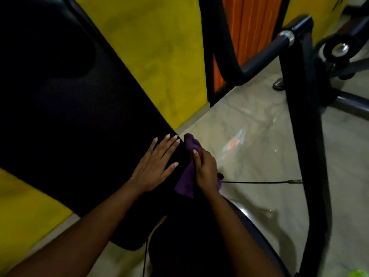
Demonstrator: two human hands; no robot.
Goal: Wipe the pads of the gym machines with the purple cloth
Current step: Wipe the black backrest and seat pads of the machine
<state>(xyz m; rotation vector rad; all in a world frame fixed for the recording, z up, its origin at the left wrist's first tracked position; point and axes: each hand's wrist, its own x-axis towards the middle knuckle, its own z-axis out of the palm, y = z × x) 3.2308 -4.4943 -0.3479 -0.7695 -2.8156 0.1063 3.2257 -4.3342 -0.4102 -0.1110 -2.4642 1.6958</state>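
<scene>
- The left hand (pixel 154 165) lies flat on the black pad (pixel 69 106), fingers straight and spread, gripping nothing.
- Just to its right, the right hand (pixel 206 168) curls round the purple cloth (pixel 186 180); the cloth sits against the pad's side edge, bunched above the fingers and hanging below the palm.
- Right of that hand, a thin black cable (pixel 259 182) runs to the black machine frame (pixel 305 120).
- Beyond both hands: pale tiled floor (pixel 249 120), yellow wall (pixel 159 47).
</scene>
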